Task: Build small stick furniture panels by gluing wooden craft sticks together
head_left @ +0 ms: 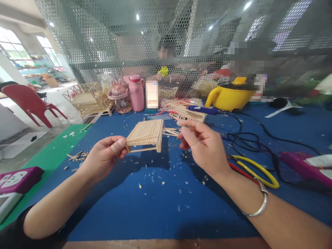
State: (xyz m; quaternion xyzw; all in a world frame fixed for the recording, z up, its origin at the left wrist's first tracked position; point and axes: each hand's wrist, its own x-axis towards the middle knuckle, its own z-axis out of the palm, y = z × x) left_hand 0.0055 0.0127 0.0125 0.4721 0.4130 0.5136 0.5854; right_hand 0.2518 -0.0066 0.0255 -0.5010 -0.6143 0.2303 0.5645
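Left hand (103, 157) pinching one corner of a small stick model (146, 134), thumb on top and fingers under, lifting it clear of the blue table (145, 204), probably so that its flat slatted top faces up and its thin legs hang free for work. Right hand (201, 143) closed in a fine pinch on the loose sticks (171, 131) jutting from the model's right edge, fingertips only, likely to steady or line up slender pieces without crushing them. Silver bangle (260, 204) on the right wrist. Wood chips (160, 180) scattered on the table directly below. Behind, more stick pieces (188, 112) lying flat beside a blue tool (203, 110), within reach. Yellow pot (229, 97) and pink bottle (136, 91) pushed back toward the mesh screen (103, 45), well apart from the hands. Black cables (243, 138) and yellow-handled cutters (255, 171) off to the right.
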